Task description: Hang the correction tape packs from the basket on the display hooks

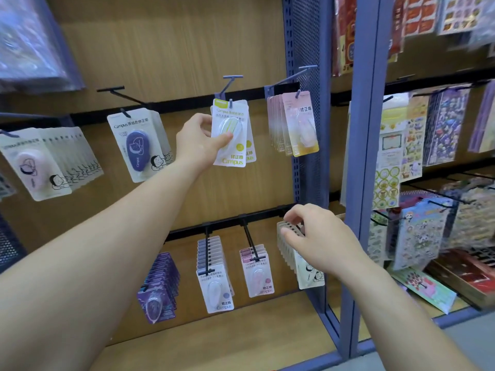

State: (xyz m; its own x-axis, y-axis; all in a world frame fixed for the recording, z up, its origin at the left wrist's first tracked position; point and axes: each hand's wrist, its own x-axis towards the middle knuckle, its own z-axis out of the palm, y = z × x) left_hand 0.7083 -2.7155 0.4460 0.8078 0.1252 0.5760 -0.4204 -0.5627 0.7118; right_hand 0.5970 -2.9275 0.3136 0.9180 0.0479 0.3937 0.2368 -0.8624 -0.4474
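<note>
My left hand (199, 141) grips a yellow and white correction tape pack (230, 133) that hangs at the front of a blue display hook (227, 88) on the upper rail. My right hand (314, 238) holds the top of a stack of white packs (297, 253) at the right end of the lower rail, fingers curled over their upper edges. Other hooks carry pink packs (301, 124), a purple pack (138, 145) and pale pink packs (40, 164). No basket is in view.
The lower rail holds dark purple packs (159, 287), white packs (215, 277) and pink packs (257, 274). A blue perforated upright (310, 156) and a blue post (364, 156) bound the bay on the right. Beyond them hang sticker sheets (420, 231).
</note>
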